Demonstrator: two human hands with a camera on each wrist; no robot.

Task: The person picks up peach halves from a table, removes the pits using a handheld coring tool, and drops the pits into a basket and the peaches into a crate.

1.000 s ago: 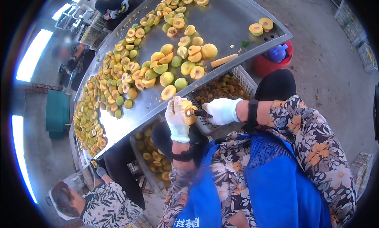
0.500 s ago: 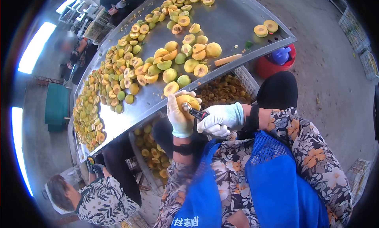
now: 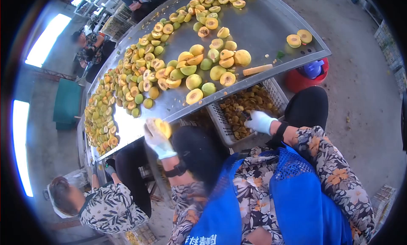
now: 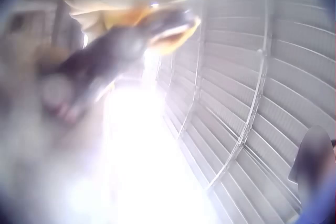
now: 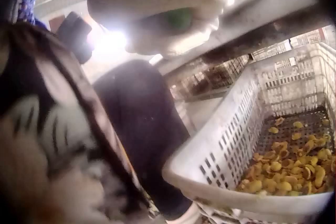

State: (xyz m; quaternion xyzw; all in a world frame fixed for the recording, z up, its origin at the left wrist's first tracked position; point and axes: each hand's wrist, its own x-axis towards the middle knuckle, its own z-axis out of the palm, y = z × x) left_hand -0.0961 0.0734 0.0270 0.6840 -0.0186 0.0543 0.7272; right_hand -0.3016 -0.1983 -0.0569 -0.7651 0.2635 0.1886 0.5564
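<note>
The gloved left hand (image 3: 159,140) grips a yellow fruit half (image 3: 164,128) beside the metal table's near edge. In the blurred left wrist view, an orange fruit edge (image 4: 176,42) shows under the glove, and a dark blurred shape crosses before it. The gloved right hand (image 3: 260,122) is over a crate (image 3: 229,134) of small fruit pieces, a dark tool (image 3: 246,115) in its grip. The right wrist view shows this glove (image 5: 152,1) with curled fingers round something partly green (image 5: 180,19); most of the tool is hidden there.
Many cut fruit halves (image 3: 140,71) cover the left and middle of the table (image 3: 263,22). A wooden stick (image 3: 257,70) lies near its edge. Two halves (image 3: 293,41) lie at the right corner, above a red bucket (image 3: 296,81). Another person (image 3: 112,209) sits at lower left.
The hands have separated. The left hand has moved left with the fruit; the right hand has drawn the tool out of the fruit and moved right over the crate. The head view has shifted.
</note>
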